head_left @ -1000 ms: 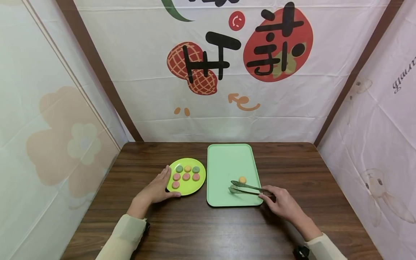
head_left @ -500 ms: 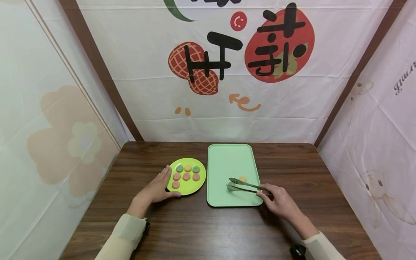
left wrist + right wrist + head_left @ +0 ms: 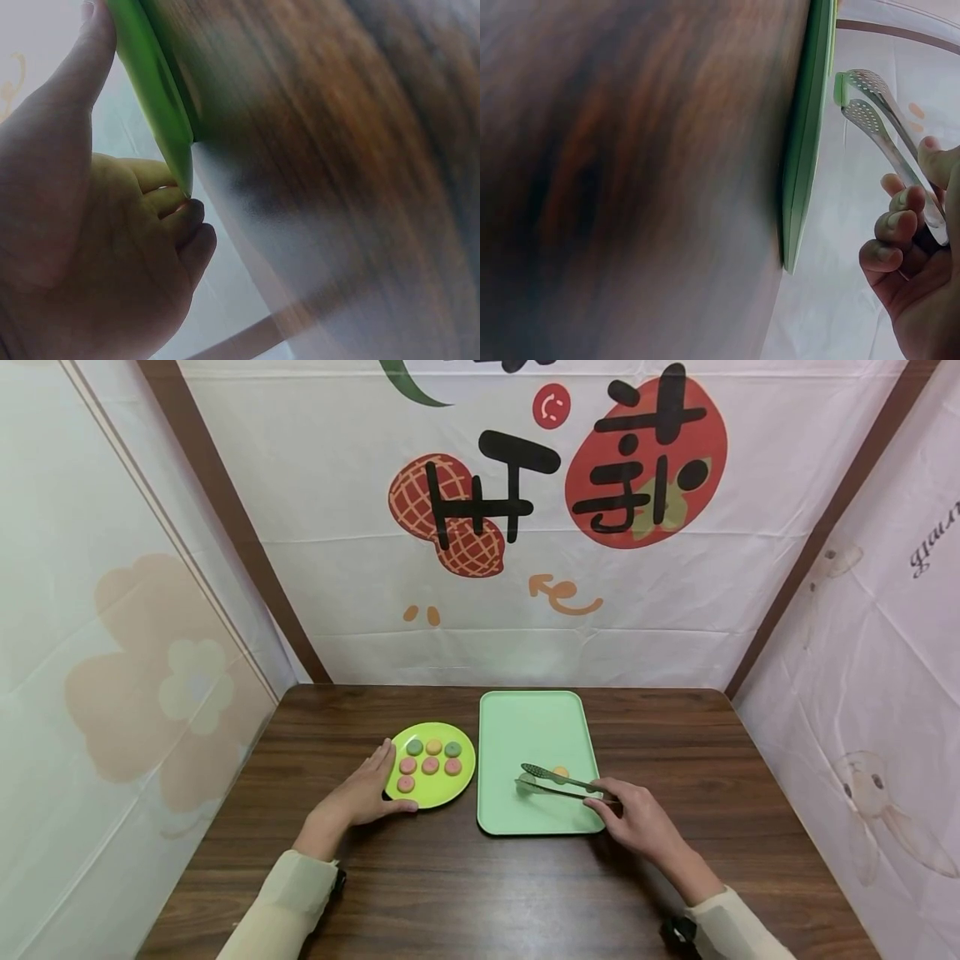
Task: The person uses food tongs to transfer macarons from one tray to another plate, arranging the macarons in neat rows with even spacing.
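Note:
In the head view, my left hand (image 3: 365, 789) rests against the left rim of a yellow-green plate (image 3: 442, 795), fingers along its side and thumb at its front edge. Several pink, green and yellow macarons (image 3: 430, 766) lie on the plate in rows. My right hand (image 3: 637, 818) grips metal tongs (image 3: 558, 781) over a pale green tray (image 3: 528, 727). Between the tongs' perforated tips is a green macaron (image 3: 841, 88), clear in the right wrist view. A yellow macaron (image 3: 561, 772) sits on the tray just behind the tongs, partly covered by them.
Plate and tray stand side by side on a dark wooden table (image 3: 465, 893), with a narrow gap between them. White printed cloth (image 3: 337, 610) hangs at the back and on both sides of the table.
My right hand has moved slightly left and away from me, carrying the tongs and the green macaron leftward across the tray. My left hand stays at the plate.

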Tool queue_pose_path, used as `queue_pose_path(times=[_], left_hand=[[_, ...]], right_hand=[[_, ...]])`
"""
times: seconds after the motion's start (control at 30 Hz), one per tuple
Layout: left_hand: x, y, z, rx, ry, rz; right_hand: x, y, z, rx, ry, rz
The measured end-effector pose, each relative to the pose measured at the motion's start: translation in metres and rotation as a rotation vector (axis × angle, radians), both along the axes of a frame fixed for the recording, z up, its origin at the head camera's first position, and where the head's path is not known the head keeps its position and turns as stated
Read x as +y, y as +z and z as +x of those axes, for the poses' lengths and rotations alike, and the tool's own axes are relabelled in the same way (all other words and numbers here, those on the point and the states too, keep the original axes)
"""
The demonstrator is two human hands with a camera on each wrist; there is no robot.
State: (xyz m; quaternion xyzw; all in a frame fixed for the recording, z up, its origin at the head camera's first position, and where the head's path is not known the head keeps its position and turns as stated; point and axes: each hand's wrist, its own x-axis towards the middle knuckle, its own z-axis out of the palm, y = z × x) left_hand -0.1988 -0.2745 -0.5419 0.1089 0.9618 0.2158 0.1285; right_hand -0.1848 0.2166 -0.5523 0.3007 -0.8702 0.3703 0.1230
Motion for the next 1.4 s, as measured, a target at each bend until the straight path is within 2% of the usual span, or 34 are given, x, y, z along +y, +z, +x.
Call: queue_pose_path(times=[0.53, 0.9, 1.2, 1.4], left_hand=[[-0.002, -0.002, -0.002, -0.017, 0.01, -0.009], [0.001, 0.002, 0.001, -0.013, 0.012, -0.009], [0.002, -0.001, 0.0, -0.013, 0.018, -0.014], [0.004, 0.0, 0.0, -0.015, 0.025, -0.017]], right_hand=[[-0.018, 0.002, -0.004, 0.024, 0.03, -0.018], [-0.031, 0.003, -0.006, 0.041, 0.064, -0.05], [-0.044, 0.005, -0.007, -0.012, 0.074, -0.073], [-0.053, 0.006, -0.01, -0.004, 0.073, -0.073]])
